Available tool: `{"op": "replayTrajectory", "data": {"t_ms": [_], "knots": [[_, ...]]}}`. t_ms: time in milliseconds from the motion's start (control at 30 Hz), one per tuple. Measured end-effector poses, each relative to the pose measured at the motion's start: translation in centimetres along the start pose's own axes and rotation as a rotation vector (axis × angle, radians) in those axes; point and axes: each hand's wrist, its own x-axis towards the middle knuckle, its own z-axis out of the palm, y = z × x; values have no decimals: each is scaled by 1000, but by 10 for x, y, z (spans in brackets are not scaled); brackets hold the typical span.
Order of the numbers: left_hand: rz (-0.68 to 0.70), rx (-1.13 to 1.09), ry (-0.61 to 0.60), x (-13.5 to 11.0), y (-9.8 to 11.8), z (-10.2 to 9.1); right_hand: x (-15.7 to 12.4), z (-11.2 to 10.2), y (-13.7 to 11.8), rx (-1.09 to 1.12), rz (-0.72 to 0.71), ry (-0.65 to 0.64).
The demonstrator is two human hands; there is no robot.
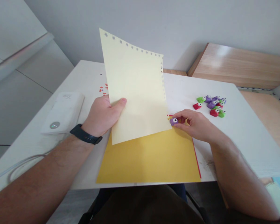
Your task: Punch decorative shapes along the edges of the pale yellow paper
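My left hand [102, 116] lifts a paper sheet over the white table [235, 146]; my right hand [196, 124] pinches a small punch.

Yellow card [151, 158] lies flat on the tabletop, with a thin red paper edge [196, 158] showing beneath it. My left hand grips the pale yellow paper [135, 84] firmly, thumb across its face, holding it tilted upright, with star-shaped holes along its top and right edges. My right hand closes around the purple plastic craft punch [174, 121], at the card's top edge, just beside the paper's lower corner; I cannot tell whether any paper sits in its slot. Beyond lie a cluster of green, purple and red punches [211, 105], a white power bank [60, 113] and tiny red paper cutouts [104, 89]. A black watch strap [85, 134] circles my left wrist.
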Motion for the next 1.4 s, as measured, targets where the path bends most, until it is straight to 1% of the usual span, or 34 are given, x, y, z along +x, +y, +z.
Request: {"op": "replayTrajectory", "data": {"t_ms": [333,700,800,1000,1400], "knots": [[40,10,-6,-1,-2,0,0,1,-1,-5,21,-8],[-47,-39,-2,1,-1,1,-1,1,3,-19,1,15],[-65,-20,6,2,-1,1,-1,1,4,-26,-5,12],[-57,-5,26,2,-1,0,-1,1,3,-29,3,15],[-38,-19,7,0,-2,2,-1,0,2,-32,-7,23]]}}
